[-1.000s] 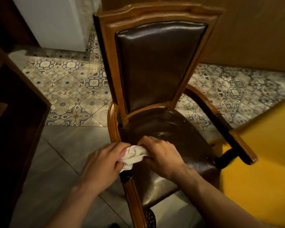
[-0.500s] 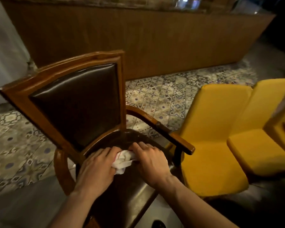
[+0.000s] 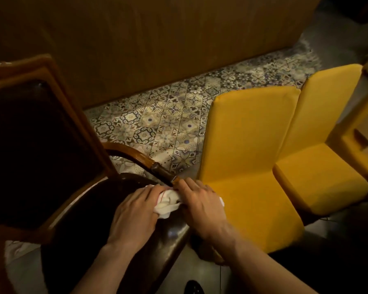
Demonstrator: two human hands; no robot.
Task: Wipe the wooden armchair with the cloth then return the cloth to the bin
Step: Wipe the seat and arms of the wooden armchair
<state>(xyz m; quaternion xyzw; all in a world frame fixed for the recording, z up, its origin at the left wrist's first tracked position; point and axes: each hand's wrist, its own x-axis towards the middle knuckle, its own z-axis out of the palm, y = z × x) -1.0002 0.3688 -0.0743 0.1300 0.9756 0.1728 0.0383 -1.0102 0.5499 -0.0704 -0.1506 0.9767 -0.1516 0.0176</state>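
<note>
Both hands sit low in the middle of the frame, pressed close together with the cloth (image 3: pixel 168 203) bunched between them. My left hand (image 3: pixel 134 215) lies palm down over the dark seat, its fingers curled onto the left side of the white cloth. My right hand (image 3: pixel 202 205) grips the cloth's other side, fingers folded over it, and a small white corner shows past the knuckles toward the yellow seat. I count both hands as closed on the cloth.

Going from the left edge: the wooden armchair (image 3: pixel 77 115) fills the left half of the frame, its brown frame running diagonally around a dark padded backrest. Its dark seat (image 3: pixel 89 230) spreads across the lower left, glossy along the front rim. The chair's armrest (image 3: pixel 136 154) curves out from the backrest toward the centre and ends just at my right fingertips, so the cloth is held right at the armrest's front end, above the seat's edge.

Behind the armrest, patterned floor tiles (image 3: pixel 170 124) run along a brown wall panel (image 3: pixel 157 39) across the top of the frame. Right of my hands stand two yellow chairs (image 3: pixel 249 145) side by side, the nearer one just beside my right wrist. At the bottom centre a dark shoe tip (image 3: pixel 193 287) shows on the grey floor.
</note>
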